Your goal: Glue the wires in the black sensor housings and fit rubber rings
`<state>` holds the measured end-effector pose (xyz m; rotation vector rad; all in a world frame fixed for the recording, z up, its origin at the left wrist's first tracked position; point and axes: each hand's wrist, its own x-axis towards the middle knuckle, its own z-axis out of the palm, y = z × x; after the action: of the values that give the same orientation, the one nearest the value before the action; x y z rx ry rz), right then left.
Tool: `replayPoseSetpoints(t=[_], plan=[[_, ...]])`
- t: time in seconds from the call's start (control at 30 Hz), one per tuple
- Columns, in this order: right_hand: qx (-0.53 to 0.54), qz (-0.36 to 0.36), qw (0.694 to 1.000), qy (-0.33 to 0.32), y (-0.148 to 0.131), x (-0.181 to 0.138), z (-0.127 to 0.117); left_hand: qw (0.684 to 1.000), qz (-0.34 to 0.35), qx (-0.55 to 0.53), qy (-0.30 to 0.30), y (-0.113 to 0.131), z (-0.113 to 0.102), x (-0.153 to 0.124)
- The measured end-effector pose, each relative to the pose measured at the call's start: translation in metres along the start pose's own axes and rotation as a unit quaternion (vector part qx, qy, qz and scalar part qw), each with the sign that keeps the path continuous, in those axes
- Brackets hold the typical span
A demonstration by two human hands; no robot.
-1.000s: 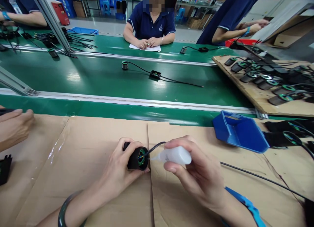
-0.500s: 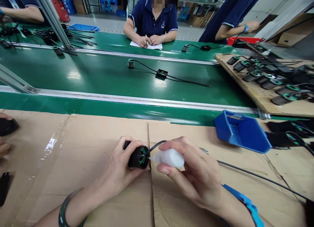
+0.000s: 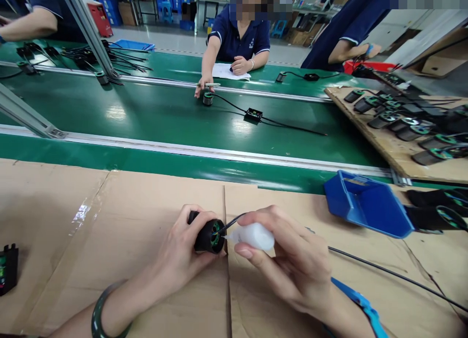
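Observation:
My left hand [image 3: 186, 245] wraps round a black cylindrical housing [image 3: 205, 236], whose open end faces right and shows a green circuit board and a few thin wires. In my right hand [image 3: 288, 255] is a small white squeeze bottle [image 3: 258, 236], lying on its side between thumb and fingers. Its thin nozzle points left, right at the rim of the housing's open end; whether it touches cannot be told. A black cable [image 3: 234, 222] runs from the housing behind the bottle and my right hand, and a long black cable [image 3: 383, 271] comes out on the right.
Cardboard [image 3: 146, 201] covers my bench. A blue bin [image 3: 369, 204] and black housings [image 3: 438, 216] lie at the right, below a wooden board [image 3: 395, 162] bearing several motors. Beyond runs a green conveyor [image 3: 164, 119] with a cabled part [image 3: 253, 115]. A co-worker's hand [image 3: 203, 86] reaches onto it.
The co-worker opposite has stretched an arm to the small cylinder on the conveyor. Hands at the far left have gone out of view. My hands keep nearly the same pose.

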<state>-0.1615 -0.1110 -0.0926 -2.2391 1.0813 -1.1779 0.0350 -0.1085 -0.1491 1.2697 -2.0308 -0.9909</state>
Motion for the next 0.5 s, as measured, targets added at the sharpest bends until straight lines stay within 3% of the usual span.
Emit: replayPoseSetpoints(t=[0.5], plan=[[0.008,-0.016,0.999,0.026,0.0039,0.0011,0.0026,0.999,-0.027,-0.018,-0.013,0.0014,-0.002,0.0008]])
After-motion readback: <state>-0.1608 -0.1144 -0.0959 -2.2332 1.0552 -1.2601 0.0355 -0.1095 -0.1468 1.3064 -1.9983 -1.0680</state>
